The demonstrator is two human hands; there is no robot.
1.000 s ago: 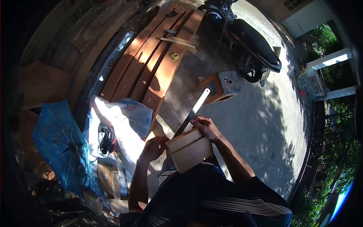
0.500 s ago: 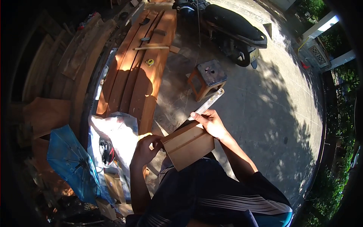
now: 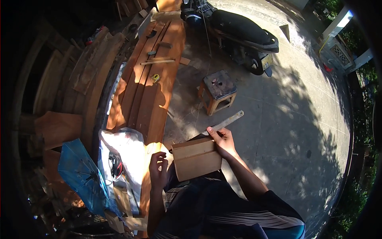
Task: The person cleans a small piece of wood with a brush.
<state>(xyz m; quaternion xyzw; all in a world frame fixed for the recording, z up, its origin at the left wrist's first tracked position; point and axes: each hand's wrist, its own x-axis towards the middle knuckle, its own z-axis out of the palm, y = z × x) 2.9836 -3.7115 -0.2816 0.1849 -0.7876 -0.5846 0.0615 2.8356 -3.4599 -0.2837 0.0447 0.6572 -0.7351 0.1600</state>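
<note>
Head view: the right hand [image 3: 224,144] grips the wooden piece [image 3: 197,162] and metal strip [image 3: 230,120], whose lower part is obscured. The left hand [image 3: 158,169] is half-curled. Licence plate [image 3: 266,61] lettering is illegible.

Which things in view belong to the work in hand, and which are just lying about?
Seemingly in use:
wooden piece, held by the right hand
metal strip, under the right thumb

Seemingly just lying or standing about:
yellow tape measure
blue umbrella
stool
motorbike
</note>
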